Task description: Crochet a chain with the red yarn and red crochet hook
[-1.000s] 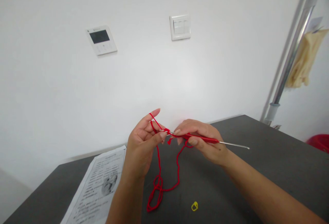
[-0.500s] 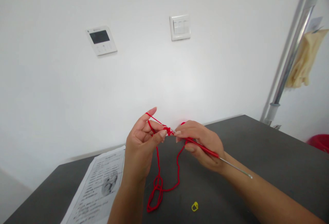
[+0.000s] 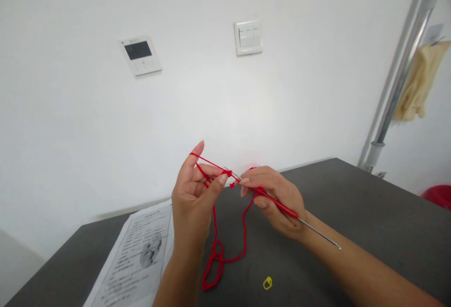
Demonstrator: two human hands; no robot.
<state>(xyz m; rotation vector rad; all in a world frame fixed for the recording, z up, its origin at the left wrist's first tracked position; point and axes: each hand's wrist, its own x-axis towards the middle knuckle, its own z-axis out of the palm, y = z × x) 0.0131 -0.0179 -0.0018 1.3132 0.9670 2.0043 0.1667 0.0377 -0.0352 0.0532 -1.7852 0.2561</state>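
My left hand (image 3: pixel 195 189) pinches a small red crochet piece (image 3: pixel 229 173) between thumb and a finger. Red yarn (image 3: pixel 215 163) runs taut from the raised index finger to that piece. In my right hand (image 3: pixel 276 194) is a crochet hook (image 3: pixel 282 206) with a red grip and metal ends, held like a pen. Its front tip lies at the crochet piece; the other end points down to the right over the wrist. Loose yarn (image 3: pixel 244 232) hangs beneath both hands and loops on the dark table.
A yellow stitch marker (image 3: pixel 267 283) lies on the dark table (image 3: pixel 317 269). Printed sheets (image 3: pixel 132 250) lie at the left, partly behind my left forearm. A white wall stands behind the table. A metal pole (image 3: pixel 401 72), cream gloves (image 3: pixel 421 81) and a red container (image 3: pixel 439 196) are at the right.
My left index finger has moved left and slightly down, and the yarn span from it is longer. More of the hook's front shaft shows; its rear end has shifted slightly left and down.
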